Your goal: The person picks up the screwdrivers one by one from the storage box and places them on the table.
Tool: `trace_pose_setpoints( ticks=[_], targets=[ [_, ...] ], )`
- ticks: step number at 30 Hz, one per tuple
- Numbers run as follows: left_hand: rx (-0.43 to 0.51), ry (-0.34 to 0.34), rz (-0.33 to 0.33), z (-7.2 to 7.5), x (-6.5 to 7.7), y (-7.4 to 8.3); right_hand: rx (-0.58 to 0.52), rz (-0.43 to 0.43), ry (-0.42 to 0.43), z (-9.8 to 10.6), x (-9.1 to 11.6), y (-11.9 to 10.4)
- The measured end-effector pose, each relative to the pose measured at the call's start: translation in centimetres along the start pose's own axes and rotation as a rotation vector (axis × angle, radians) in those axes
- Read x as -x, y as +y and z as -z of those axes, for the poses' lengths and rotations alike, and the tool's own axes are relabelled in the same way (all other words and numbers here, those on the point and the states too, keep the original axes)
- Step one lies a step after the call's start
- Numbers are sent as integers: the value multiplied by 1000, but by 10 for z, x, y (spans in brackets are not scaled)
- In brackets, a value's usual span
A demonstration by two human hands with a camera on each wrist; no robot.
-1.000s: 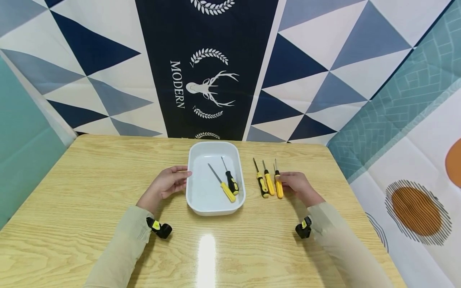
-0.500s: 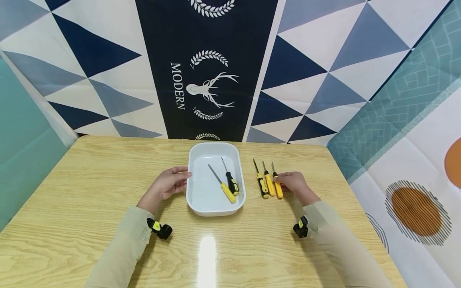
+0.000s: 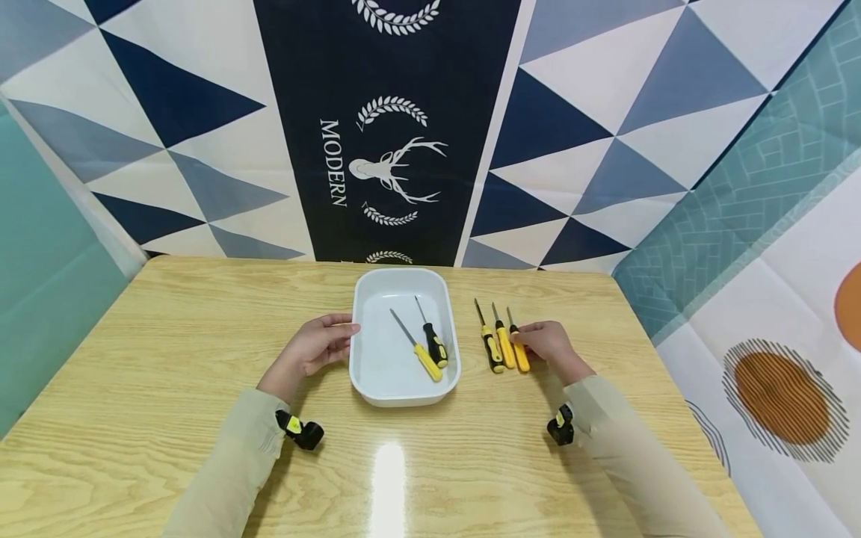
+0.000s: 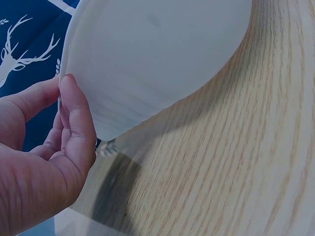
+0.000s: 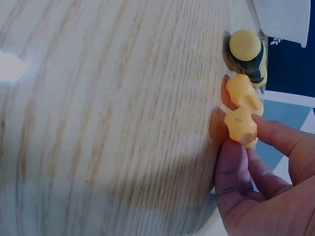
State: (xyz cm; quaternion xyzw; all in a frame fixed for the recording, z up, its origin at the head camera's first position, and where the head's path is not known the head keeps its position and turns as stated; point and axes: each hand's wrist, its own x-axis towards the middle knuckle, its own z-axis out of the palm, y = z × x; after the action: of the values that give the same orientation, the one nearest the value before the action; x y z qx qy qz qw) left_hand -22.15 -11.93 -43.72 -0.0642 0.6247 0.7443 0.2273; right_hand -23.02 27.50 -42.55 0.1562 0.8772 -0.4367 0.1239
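Observation:
My left hand point(image 3: 321, 345) pinches the left rim of a white plastic tub point(image 3: 383, 381), thumb and fingers on either side of its wall in the left wrist view. Inside the tub lie a yellow-handled screwdriver point(image 3: 427, 362) and a black-and-yellow one. To the right, my right hand point(image 3: 548, 344) pinches the handle of the rightmost yellow screwdriver point(image 3: 521, 357) between thumb and fingers, low over the table. Beside it lie another yellow screwdriver point(image 3: 504, 345) and a black-and-yellow screwdriver point(image 3: 493, 351), tips pointing away. The right wrist view shows the held handle's end point(image 5: 241, 125) right against its neighbour.
Everything stands on a wood-grain table point(image 3: 202, 336). A patterned cloth point(image 3: 397, 67) hangs behind its far edge, and more printed cloth point(image 3: 780, 388) lines the right side. A small camera is strapped to each wrist.
The rightmost screwdriver's tip has swung left and down, so it now slants like its two neighbours. My right hand has shifted slightly left with it. The left hand keeps its hold.

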Motion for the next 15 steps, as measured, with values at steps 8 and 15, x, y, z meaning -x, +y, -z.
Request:
trace_pose_setpoints(
  ticks=[8,15],
  targets=[
    [6,2,-1,-1,0,0,-18,-12,-8,0,1,0],
    [-5,7,1,-1,-1,1,-31,-16,-3,1,1,-1]
  ],
)
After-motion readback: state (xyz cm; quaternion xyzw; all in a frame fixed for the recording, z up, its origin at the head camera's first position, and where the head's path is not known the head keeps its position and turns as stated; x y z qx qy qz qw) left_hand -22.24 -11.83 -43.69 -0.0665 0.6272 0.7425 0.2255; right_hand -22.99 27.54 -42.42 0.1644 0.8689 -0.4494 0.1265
